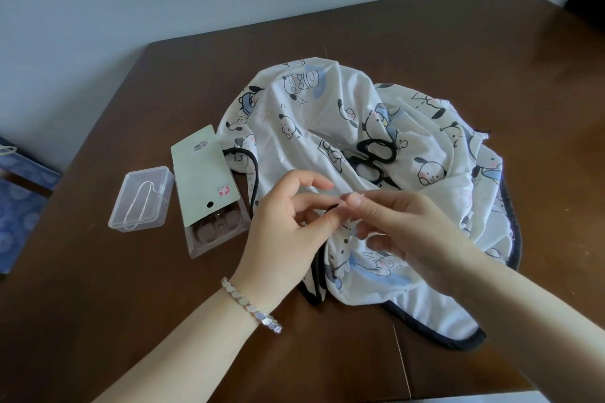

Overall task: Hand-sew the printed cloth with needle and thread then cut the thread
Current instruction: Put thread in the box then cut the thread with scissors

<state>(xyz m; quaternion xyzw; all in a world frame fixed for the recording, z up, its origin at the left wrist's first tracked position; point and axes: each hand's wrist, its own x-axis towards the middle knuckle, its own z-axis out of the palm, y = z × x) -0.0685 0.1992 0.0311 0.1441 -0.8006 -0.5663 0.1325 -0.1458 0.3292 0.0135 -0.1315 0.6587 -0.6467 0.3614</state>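
The printed cloth (327, 127), white with cartoon dogs and a dark bound edge, lies crumpled on the brown table (131, 304). Black-handled scissors (373, 157) rest on top of it, blades pointing left. My left hand (288, 232) pinches the cloth's dark edge between thumb and forefinger near the front of the heap. My right hand (399, 226) meets it fingertip to fingertip, its fingers curled and pinching at the same spot. The needle and thread are too fine to make out between the fingers.
A clear plastic box (142, 198) holding white thread sits left of the cloth. Beside it lies a pale green card package (203, 180) with a clear blister. A blue patterned seat (19, 199) stands past the table's left edge. A wall rises behind.
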